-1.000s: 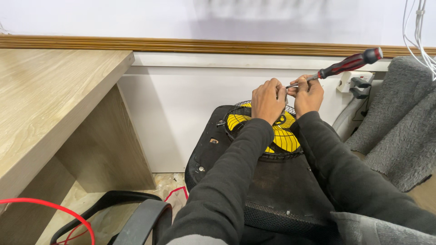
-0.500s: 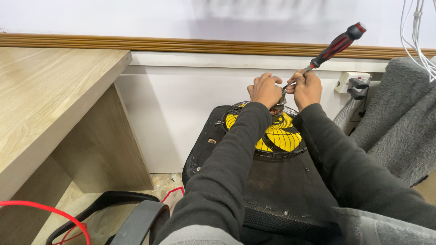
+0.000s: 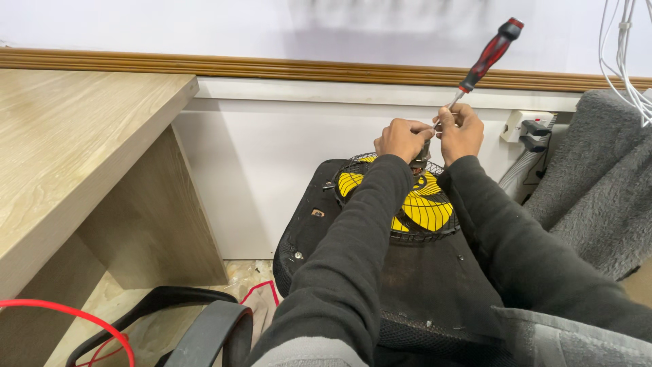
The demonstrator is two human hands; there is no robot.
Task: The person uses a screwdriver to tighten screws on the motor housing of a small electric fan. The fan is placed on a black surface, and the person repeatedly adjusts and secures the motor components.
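A small fan (image 3: 421, 204) with yellow blades and a black wire guard lies on a black chair seat (image 3: 414, 278). My left hand (image 3: 402, 139) is closed over the top of the fan, at a small metal part between my hands. My right hand (image 3: 462, 132) grips a screwdriver (image 3: 487, 56) with a red and black handle. Its handle points up and to the right, and its tip is hidden between my hands. Both hands nearly touch above the guard's far rim.
A light wooden desk (image 3: 75, 149) stands at the left. A wall socket (image 3: 526, 126) with a plug and grey hose is at the right, beside a grey fabric chair (image 3: 598, 190). White cables (image 3: 621, 47) hang at top right. A red cable (image 3: 61, 312) and black chair arm (image 3: 204, 326) lie below.
The screwdriver handle has swung from nearly level to steeply upward. Both hands stayed at the top of the fan.
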